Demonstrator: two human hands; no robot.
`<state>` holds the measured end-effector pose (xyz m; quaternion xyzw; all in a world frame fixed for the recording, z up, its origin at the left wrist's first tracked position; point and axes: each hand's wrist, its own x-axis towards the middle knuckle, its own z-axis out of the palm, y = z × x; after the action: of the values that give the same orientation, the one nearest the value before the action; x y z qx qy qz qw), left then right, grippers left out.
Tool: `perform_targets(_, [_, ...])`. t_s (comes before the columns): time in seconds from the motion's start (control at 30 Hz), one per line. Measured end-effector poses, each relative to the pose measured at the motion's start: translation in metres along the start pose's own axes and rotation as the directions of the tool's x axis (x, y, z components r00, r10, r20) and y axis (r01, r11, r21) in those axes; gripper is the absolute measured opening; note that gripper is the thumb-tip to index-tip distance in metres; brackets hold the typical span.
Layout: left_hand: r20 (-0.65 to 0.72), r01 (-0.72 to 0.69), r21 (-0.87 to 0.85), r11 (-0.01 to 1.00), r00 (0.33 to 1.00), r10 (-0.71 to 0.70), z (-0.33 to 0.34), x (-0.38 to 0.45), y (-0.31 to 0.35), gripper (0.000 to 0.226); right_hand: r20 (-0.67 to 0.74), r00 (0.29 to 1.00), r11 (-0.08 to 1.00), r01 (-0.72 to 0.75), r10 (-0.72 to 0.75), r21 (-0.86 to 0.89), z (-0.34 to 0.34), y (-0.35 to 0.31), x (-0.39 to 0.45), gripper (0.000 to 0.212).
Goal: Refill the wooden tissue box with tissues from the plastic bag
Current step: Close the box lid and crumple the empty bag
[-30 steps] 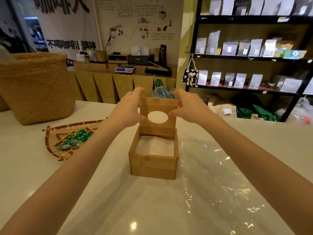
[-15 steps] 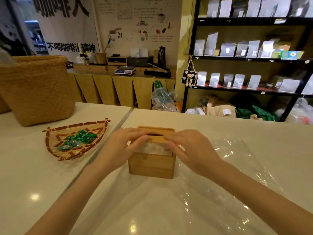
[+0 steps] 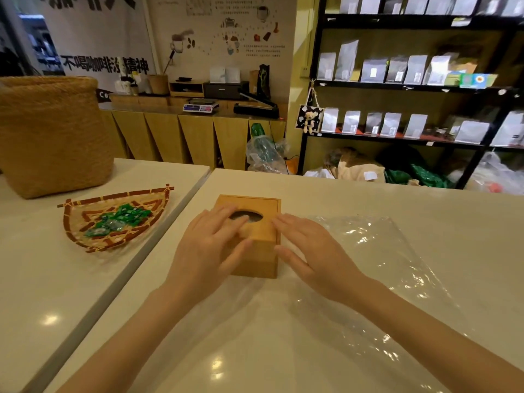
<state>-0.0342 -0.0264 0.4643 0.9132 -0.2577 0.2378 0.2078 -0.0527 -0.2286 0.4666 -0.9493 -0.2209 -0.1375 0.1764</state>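
Shop counter setup, basically: pale glossy table point(image 3: 368, 199) with dark shelves point(image 3: 411, 86) of silver pouches behind it. Wooden tissue box point(image 3: 256, 251) sits mid-table, lid down, oval slot on top. Left of the box there's a woven tray point(image 3: 85, 239) of green candies and a big straw basket point(image 3: 51, 134); right of the box lies a flat, clear plastic bag point(image 3: 382, 265). Left hand point(image 3: 209, 251) rests flat on the lid, fingers spread over the slot. Right hand point(image 3: 314, 256) is spread too, against the box's right edge.
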Motion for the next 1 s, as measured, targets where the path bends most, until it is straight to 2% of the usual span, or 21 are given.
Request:
perform_targets(0.07, [-0.093,-0.106,-0.057,0.993,0.991,0.101,0.008,-0.004,0.024,0.038,-0.085,0.992,0.994,-0.085,0.091,0.065,-0.011,0.013,-0.016,0.064])
perform_targets(0.1, [-0.087,-0.141,-0.108,0.984,0.987,0.132,0.014,-0.006,0.037,0.033,-0.122,0.98,0.986,-0.145,0.155,0.083,-0.018,0.02,-0.026,0.058])
perform_targets(0.17, [0.095,-0.106,-0.178,0.978,0.988,0.124,0.028,-0.011,0.062,0.034,-0.13,0.943,0.951,-0.298,0.306,0.08,-0.031,0.041,-0.047,0.043])
perform_targets(0.23, [0.312,-0.093,-0.104,0.99,0.942,0.121,0.052,-0.017,0.072,0.034,-0.106,0.888,0.894,-0.446,0.447,0.034,-0.041,0.059,-0.071,0.032])
perform_targets(0.27, [0.377,-0.107,-0.057,0.993,0.918,0.121,0.064,-0.019,0.076,0.033,-0.092,0.853,0.856,-0.516,0.515,0.005,-0.043,0.067,-0.084,0.031])
perform_targets(0.33, [0.454,-0.108,-0.014,0.994,0.885,0.103,0.08,-0.021,0.079,0.039,-0.071,0.782,0.78,-0.623,0.619,-0.063,-0.043,0.077,-0.11,0.032])
perform_targets(0.43, [0.482,-0.112,0.012,0.994,0.872,0.092,0.096,-0.014,0.078,0.062,-0.1,0.693,0.657,-0.712,0.713,-0.25,-0.037,0.097,-0.14,0.043])
perform_targets(0.5, [0.505,-0.043,0.027,0.999,0.863,0.023,0.102,-0.006,0.079,0.051,-0.13,0.596,0.542,-0.786,0.792,-0.297,-0.036,0.106,-0.153,0.055])
perform_targets(0.57, [0.517,0.029,0.048,0.998,0.855,-0.05,0.105,0.002,0.083,0.04,-0.154,0.552,0.495,-0.817,0.82,-0.295,-0.032,0.109,-0.159,0.06])
perform_targets(0.67, [0.494,0.096,-0.001,0.995,0.866,-0.083,0.108,0.007,0.09,0.035,-0.211,0.552,0.523,-0.833,0.807,-0.181,-0.027,0.109,-0.16,0.053])
perform_targets(0.8, [0.41,0.207,-0.228,0.951,0.907,-0.1,0.102,0.008,0.094,0.043,-0.247,0.514,0.54,-0.84,0.822,0.049,-0.027,0.107,-0.16,0.045])
perform_targets(0.87, [0.375,0.284,-0.347,0.894,0.916,-0.145,0.098,0.009,0.095,0.05,-0.278,0.506,0.548,-0.83,0.817,0.1,-0.028,0.106,-0.16,0.042])
perform_targets(0.93, [0.38,0.388,-0.438,0.811,0.897,-0.224,0.095,0.012,0.095,0.054,-0.312,0.502,0.567,-0.807,0.807,0.167,-0.03,0.105,-0.16,0.036])
perform_targets(1.0, [0.419,0.499,-0.573,0.651,0.86,-0.29,0.093,0.016,0.096,0.049,-0.306,0.49,0.573,-0.757,0.816,0.316,-0.032,0.105,-0.16,0.034])
